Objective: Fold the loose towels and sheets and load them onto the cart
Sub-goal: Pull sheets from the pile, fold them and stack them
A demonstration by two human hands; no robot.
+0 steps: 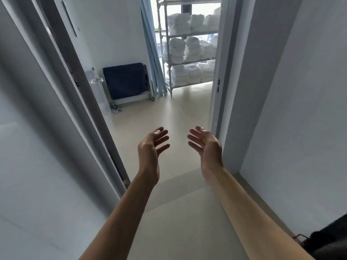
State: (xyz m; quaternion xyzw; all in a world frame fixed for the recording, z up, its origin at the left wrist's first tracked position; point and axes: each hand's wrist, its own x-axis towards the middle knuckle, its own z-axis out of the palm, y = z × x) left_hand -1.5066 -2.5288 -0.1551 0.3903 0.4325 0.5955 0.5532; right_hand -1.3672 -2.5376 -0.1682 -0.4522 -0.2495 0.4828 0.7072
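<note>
At the doorway, both arms reached forward over the pale floor [169,113]. Left hand [150,147] and right hand [205,147] were empty, fingers spread and slack, palms turned toward each other, a gap between them. Neither touched anything.

Left of the hands, the door [56,102] stood swung open, its handle [97,80] catching light. Right of them, the jamb [216,87] and a plain wall [300,91].

Beyond the threshold, well apart from the hands: a wire rack [165,53] against the far side, its shelves stacked with folded white towels [180,23], more piles below. Stacks looked soft, thick, slightly uneven, edges rounded; the lower ones sagged a little. Pale blue curtain [152,53] hung just left of the rack. Low against the left wall stood a wheeled cart [131,101] with a dark blue bag [125,79], apparently collapsed flat. A thin cord [199,89] lay on the floor near the rack's foot.

No loose towels or sheets could be seen from here. Whether they lay out of sight in the room could not be told.

Judgement: task at its very start, approach stage, nothing yet folded or loaded. Next move likely calls for walking through the doorway, finding the loose linen, and getting the cart ready to receive it.
</note>
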